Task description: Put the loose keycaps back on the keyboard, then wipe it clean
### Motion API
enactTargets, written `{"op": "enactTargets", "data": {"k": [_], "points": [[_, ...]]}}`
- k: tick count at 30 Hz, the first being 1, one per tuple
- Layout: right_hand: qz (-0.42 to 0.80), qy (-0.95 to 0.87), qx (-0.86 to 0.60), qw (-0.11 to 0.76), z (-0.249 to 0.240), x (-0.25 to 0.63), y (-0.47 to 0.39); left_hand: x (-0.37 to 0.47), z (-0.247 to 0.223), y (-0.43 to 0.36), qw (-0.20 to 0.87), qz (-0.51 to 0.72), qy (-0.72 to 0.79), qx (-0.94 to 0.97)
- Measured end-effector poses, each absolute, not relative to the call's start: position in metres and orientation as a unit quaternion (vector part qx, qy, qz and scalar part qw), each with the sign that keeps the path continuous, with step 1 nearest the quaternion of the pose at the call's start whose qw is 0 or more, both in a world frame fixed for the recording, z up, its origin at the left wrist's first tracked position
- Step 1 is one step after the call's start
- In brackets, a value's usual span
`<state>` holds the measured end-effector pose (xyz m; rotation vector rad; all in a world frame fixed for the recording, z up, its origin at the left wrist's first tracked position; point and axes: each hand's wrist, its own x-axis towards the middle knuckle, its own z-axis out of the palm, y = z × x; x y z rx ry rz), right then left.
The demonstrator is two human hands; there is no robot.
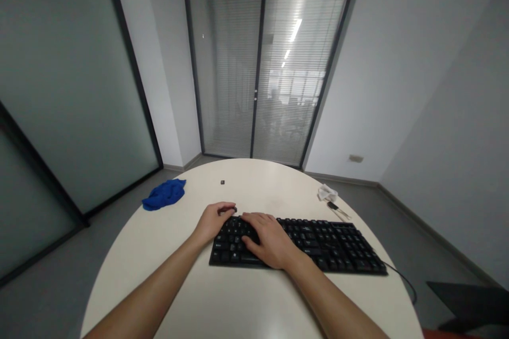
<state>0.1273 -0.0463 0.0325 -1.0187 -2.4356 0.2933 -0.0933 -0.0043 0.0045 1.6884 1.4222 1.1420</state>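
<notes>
A black keyboard point(334, 243) lies across the white round table in front of me. My left hand point(214, 220) is at its upper left corner, thumb and fingers pinched on a small dark keycap point(235, 210). Over the left-middle keys rests my right hand point(270, 238), palm down with fingers stretched out and the thumb apart; it covers part of the keys. Farther back on the table sits another small dark keycap point(222, 182), apart from both hands.
A crumpled blue cloth point(165, 194) lies at the table's left edge. Near the right edge are a crumpled white tissue point(327, 192) and a small black-headed brush point(333, 205) beside thin sticks. The keyboard cable point(405, 280) runs off the right edge.
</notes>
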Motion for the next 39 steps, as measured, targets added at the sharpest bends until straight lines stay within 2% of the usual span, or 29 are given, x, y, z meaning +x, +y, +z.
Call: {"op": "enactTargets", "data": {"k": [7, 18, 32, 39], "points": [[0.106, -0.890, -0.375, 0.237, 0.033, 0.127, -0.046, -0.102, 0.009, -0.005, 0.380, 0.401, 0.522, 0.649], [0.104, -0.890, -0.380, 0.228, 0.034, 0.126, -0.045, -0.106, 0.007, -0.005, 0.393, 0.390, 0.497, 0.668], [0.075, -0.876, -0.428, 0.208, 0.034, 0.111, -0.053, -0.100, 0.011, -0.014, 0.245, 0.349, 0.495, 0.757], [0.072, -0.882, -0.421, 0.200, 0.034, 0.111, -0.052, -0.100, 0.011, -0.014, 0.219, 0.328, 0.484, 0.781]]}}
